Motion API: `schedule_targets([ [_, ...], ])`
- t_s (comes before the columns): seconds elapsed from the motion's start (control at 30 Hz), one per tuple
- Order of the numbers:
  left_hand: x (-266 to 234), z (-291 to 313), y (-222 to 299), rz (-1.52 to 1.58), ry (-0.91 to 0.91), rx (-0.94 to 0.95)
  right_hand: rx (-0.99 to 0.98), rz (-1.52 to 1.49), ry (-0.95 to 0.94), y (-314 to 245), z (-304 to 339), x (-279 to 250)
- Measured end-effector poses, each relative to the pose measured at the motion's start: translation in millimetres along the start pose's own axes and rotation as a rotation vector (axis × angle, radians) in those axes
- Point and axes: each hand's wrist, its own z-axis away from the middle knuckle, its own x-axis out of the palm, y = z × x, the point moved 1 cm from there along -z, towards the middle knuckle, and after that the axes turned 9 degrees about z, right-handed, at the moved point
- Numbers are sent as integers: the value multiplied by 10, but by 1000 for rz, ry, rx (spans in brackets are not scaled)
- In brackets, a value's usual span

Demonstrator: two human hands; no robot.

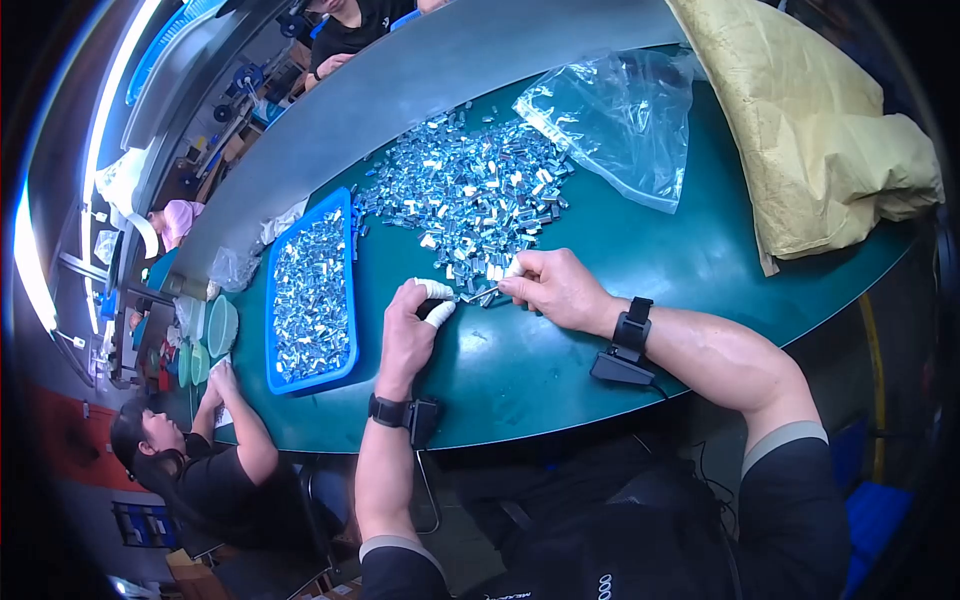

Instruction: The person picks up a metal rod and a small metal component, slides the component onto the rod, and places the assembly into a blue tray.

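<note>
My left hand point(408, 325) has its thumb and a finger, both in white covers, pinched together at the near edge of a pile of small shiny metal pieces point(470, 190). What lies between those fingertips is too small to make out. Close by on the right, my right hand point(560, 288) is closed in a pinch, also with a white cover on a fingertip. A thin metal piece point(482, 294) shows between the two hands, its end at the right fingertips. To the left, a blue tray point(356, 345) is filled with similar pieces.
A clear plastic bag point(630, 130) lies behind the pile on the green table point(640, 250). A large yellowish sack point(810, 140) stands at the right. Green bowls point(222, 326) sit left, near a seated co-worker point(220, 440). Another person point(350, 35) sits across.
</note>
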Motion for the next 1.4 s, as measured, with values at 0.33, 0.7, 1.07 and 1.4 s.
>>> schedule_targets([
  [0.33, 148, 63, 193, 328, -27, -194, 3, 30, 27, -25, 6, 29],
  [0.7, 156, 66, 257, 240, -5, -14, -99, 174, -5, -86, 37, 47],
  [1.07, 225, 95, 268, 270, -35, 17, -56, 261, -106, -122, 17, 73],
  [1.4, -251, 174, 96, 273, 111, -86, 22, -75, 24, 31, 3, -5],
])
